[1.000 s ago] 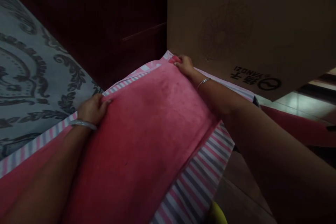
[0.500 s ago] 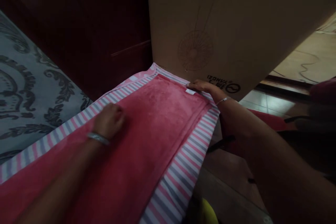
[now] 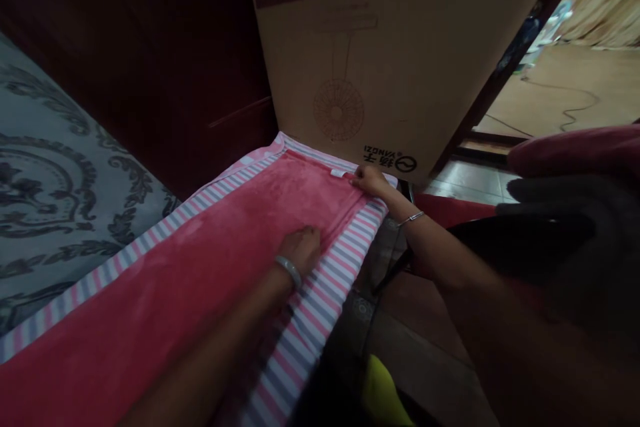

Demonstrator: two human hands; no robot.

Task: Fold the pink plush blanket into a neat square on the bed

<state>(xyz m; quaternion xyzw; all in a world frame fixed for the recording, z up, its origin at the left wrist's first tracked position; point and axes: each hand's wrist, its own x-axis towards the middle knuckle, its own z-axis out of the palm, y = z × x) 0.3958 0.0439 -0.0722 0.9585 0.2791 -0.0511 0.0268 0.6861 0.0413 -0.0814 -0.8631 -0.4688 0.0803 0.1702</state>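
A red plush towel (image 3: 200, 253) lies spread lengthwise over a long narrow board with a pink, grey and white striped cover (image 3: 320, 310). At its far right corner, beside a small white label (image 3: 338, 173), my right hand (image 3: 371, 180) pinches the towel's hem. Lower down along the right-hand hem is my left hand (image 3: 301, 250), its fingers curled down onto the towel's edge. The fingertips of the left hand are partly hidden and a little blurred.
A large cardboard box (image 3: 400, 87) with a fan drawing stands against the far end. Dark red panelling (image 3: 215, 67) and a patterned wall (image 3: 60, 193) border the left. Folded dark cloths (image 3: 550, 207) are piled at right. Something yellow-green (image 3: 383, 393) shows below the board.
My left hand has moved right across the towel, from near its left side to the right hem. My right hand stays at the far corner, now just right of the label. The view has shifted.
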